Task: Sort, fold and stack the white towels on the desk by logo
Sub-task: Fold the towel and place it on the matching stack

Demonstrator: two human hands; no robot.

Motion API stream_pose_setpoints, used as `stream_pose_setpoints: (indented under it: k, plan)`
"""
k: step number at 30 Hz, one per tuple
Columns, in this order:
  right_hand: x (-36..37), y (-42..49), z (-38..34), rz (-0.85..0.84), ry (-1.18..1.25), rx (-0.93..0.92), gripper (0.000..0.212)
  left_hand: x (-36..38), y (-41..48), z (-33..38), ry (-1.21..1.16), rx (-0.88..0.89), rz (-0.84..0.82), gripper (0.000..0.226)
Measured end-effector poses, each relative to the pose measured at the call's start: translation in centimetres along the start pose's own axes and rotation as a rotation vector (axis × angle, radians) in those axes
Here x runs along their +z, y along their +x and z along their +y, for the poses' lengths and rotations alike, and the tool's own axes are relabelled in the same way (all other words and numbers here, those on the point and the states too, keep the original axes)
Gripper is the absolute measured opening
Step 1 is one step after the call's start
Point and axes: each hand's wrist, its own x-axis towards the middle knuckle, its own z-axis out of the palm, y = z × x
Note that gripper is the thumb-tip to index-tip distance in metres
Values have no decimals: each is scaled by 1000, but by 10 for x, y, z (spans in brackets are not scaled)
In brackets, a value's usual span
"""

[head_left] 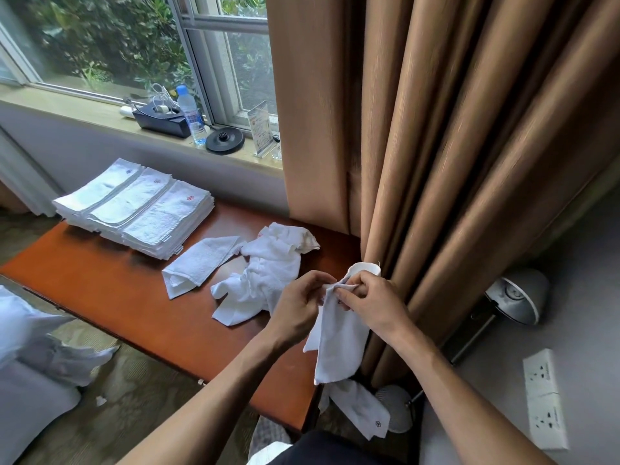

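Both hands up: left hand [298, 303] & right hand [372, 300] each keep a pinch grip on the top edge of one white towel [339, 344]. It hangs over the tabletop's [134, 297] near right end, just in front of the curtain [436, 162]. Loose towel pile [265, 273] mid-tabletop, left of the hands. Three folded stacks [141, 209] side by side far left, red logos on two.

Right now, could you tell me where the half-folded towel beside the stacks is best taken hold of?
Probably pinch the half-folded towel at its near doubled corner, coming from the bare desk side: that end lies free, while its far end runs up against the crumpled towels.
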Motion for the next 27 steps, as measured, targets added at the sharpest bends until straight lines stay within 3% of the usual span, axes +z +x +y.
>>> stream_pose_setpoints:
  k: [5,12,21,27]
  plan:
    - [-2,1,-2,-2,-38,9,20,1,-2,4,14,-24,-4,37]
    - [-1,0,-1,-18,-25,11,19,7,-2,3,52,14,29,15]
    - [-19,-1,21,45,-240,-1,25,-9,6,8,112,5,132,26]
    - [-14,-5,28,87,-56,-105,15,-23,3,2,172,-32,169,33]
